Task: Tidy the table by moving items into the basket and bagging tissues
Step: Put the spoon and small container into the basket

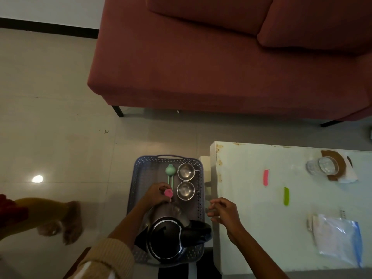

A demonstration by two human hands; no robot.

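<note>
Down on the floor, hard against the left end of the white table [251, 228], a blue perforated basket [131, 190]. Inside it, along the right wall, a far steel cup [186, 171] and a near steel cup [185, 190], both upright. Just left of the far cup, a mint-green round-headed utensil [170, 170], head towards the basket's far handle. At the near end, a black electric kettle [166, 241] with a chrome ring round its lid, filling most of the width, handle out over the right rim.

Left hand [156, 193] inside the basket, just left of the near cup, fingers curled round a pink round-headed utensil [168, 192]. Only the pink head showing, the rest hidden under the hand. Cannot tell whether touching the basket floor. Cream ribbed sleeve [108, 256] on that forearm.

Right hand [222, 211] over the table's left edge, beside the basket, fingers loosely curled, gripping nothing.

On the tabletop, well apart from both hands: a pink strip [266, 177] and, nearer, a green strip [286, 196], both lying flat. Towards the near right, a clear zip bag [338, 242] with a blue edge, something pale inside. At the far right, clear glassware [322, 167] on a brown coaster [334, 156], with a white tissue [349, 174] beneath.

Beyond, a red sofa [201, 67] on black legs.
</note>
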